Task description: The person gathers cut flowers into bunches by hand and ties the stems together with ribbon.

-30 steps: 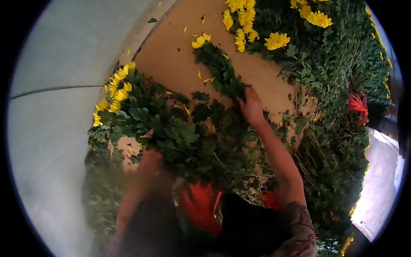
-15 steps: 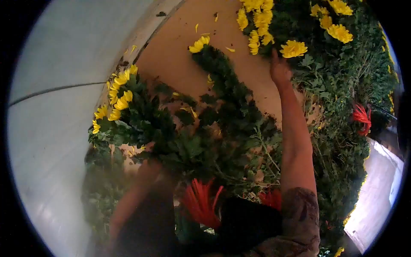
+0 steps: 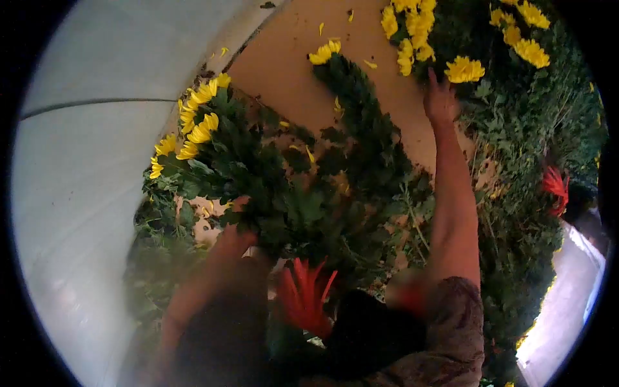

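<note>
My left hand (image 3: 233,244) is at the lower left, closed around the leafy stems of a bunch of yellow chrysanthemums (image 3: 205,128); leaves cover part of its fingers. The flower heads of that bunch point up and left. My right hand (image 3: 442,103) reaches to the upper right with its fingers extended and apart, just below a single yellow chrysanthemum (image 3: 464,69) at the edge of a large leafy pile. Whether its fingertips touch the stem or leaves, I cannot tell. Between my hands lies another long leafy chrysanthemum stem (image 3: 361,97) with a yellow head.
Red strips (image 3: 304,293) hang close to my body, and another red bundle (image 3: 556,189) is at the right. A pale sheet (image 3: 97,142) fills the left side. Loose petals lie on the brown surface (image 3: 284,64). More yellow heads (image 3: 416,32) stand at the top.
The whole view has shifted, so the flowers appear farther right and slightly higher. My right hand stays by the same flower, its fingers now more visibly apart. My left hand stays at its bunch.
</note>
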Demonstrator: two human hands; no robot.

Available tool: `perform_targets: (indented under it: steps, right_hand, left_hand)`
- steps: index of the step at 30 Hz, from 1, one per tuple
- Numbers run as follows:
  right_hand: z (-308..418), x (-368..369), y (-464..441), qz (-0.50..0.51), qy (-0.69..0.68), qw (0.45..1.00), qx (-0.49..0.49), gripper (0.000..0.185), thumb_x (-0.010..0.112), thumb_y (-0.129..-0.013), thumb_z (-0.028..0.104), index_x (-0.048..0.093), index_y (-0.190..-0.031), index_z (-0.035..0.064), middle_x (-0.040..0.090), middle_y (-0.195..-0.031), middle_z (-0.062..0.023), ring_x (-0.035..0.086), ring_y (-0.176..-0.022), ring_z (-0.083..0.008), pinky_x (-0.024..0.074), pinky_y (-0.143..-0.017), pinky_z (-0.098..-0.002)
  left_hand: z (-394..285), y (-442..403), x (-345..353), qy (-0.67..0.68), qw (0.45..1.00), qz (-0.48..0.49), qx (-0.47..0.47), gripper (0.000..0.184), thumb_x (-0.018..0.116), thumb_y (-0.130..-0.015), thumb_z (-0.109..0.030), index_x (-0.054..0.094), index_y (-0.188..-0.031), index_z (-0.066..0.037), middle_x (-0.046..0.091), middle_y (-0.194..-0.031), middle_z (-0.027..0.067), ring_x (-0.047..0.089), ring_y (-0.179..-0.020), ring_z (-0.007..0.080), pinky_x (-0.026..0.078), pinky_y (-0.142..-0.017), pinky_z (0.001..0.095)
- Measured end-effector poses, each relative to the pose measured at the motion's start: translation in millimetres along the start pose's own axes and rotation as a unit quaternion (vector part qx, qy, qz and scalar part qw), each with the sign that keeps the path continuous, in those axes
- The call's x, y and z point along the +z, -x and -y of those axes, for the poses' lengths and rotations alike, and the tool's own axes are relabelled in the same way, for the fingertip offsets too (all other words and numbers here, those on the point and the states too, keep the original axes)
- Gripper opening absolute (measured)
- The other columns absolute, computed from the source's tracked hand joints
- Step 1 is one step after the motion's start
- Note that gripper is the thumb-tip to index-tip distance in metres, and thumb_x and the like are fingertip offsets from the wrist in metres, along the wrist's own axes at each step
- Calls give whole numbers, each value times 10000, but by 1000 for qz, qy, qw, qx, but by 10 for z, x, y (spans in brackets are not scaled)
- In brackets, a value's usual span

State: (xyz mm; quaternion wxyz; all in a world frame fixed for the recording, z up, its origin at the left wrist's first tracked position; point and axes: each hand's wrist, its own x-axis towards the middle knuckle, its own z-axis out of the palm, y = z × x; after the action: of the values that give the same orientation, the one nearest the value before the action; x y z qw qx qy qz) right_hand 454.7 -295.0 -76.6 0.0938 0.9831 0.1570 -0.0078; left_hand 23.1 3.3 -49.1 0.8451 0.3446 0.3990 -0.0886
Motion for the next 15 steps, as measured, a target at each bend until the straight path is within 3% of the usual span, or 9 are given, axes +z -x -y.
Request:
perform_targets:
  steps: [2, 3, 6, 9, 15]
  right_hand:
    - [16, 23, -164, -35, 52, 997, -35, 607, 597, -835, 196, 347, -1387, 216, 404, -1333, -202, 471, -1120, -410, 452, -857, -546]
    - [19, -53, -217, 21, 48, 998, -28, 537, 590, -840, 177, 402, -1342, 201, 427, -1304, -190, 469, -1121, -396, 447, -875, -532]
    - [-55, -76, -256, 20, 44, 995, -91, 467, 578, -843, 158, 442, -1289, 184, 448, -1257, -178, 458, -1127, -385, 444, -879, -527]
    - [-56, -208, -81, 49, 112, 986, -116, 518, 574, -856, 179, 404, -1345, 200, 444, -1296, -153, 453, -1163, -368, 417, -935, -486]
    - [-137, -157, 252, 32, 133, 978, -159, 479, 581, -840, 129, 439, -1295, 174, 445, -1283, -156, 445, -1173, -355, 426, -923, -498]
  left_hand:
    - [-20, 21, -3, 1, 1000, -4, -5, 407, 541, -891, -82, 445, -1284, -34, 559, -1207, 91, 542, -1072, 208, 423, -957, 333]
    - [-26, 26, -15, 6, 1000, -7, -6, 407, 542, -891, -82, 445, -1284, -34, 559, -1207, 91, 542, -1072, 208, 423, -956, 333]
    - [2, 30, -46, 24, 1000, -11, -4, 409, 545, -889, -80, 445, -1283, -34, 558, -1207, 92, 542, -1071, 208, 424, -955, 333]
    - [34, 48, -65, 40, 999, -8, -3, 410, 547, -888, -78, 445, -1282, -34, 558, -1206, 93, 542, -1070, 208, 424, -954, 333]
    - [45, 34, -35, 52, 999, 7, -4, 413, 553, -884, -74, 445, -1281, -33, 557, -1206, 95, 543, -1067, 208, 425, -952, 333]
